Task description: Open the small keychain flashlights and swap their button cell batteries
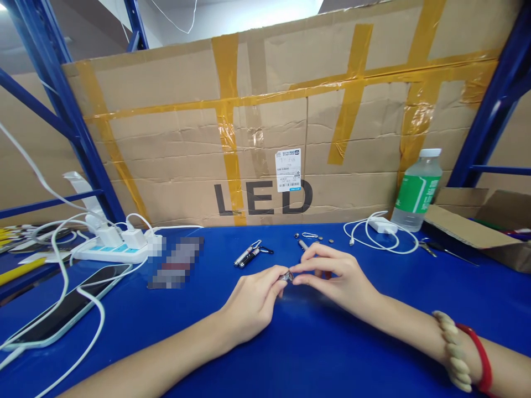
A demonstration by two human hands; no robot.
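My left hand (255, 301) is closed, thumb and fingers pinching a small silvery metal piece (287, 276). At the right end of that piece, the thumb and forefinger of my right hand (338, 276) close on it; its exact kind is too small to make out. Behind the hands lie two slim pocket flashlights (250, 255), one silver and one black, with clips. Beyond my right fingers are a thin metal tube (302, 244), a wire clip (309, 235) and a few small round discs (331, 241).
A phone (70, 304) and a white power strip (120, 251) with cables lie at left, near a pixelated flat item (178, 262). At right stand a bottle (417, 193), a charger (382, 225) and an open carton (481, 232). A large LED carton (186, 160) forms the back.
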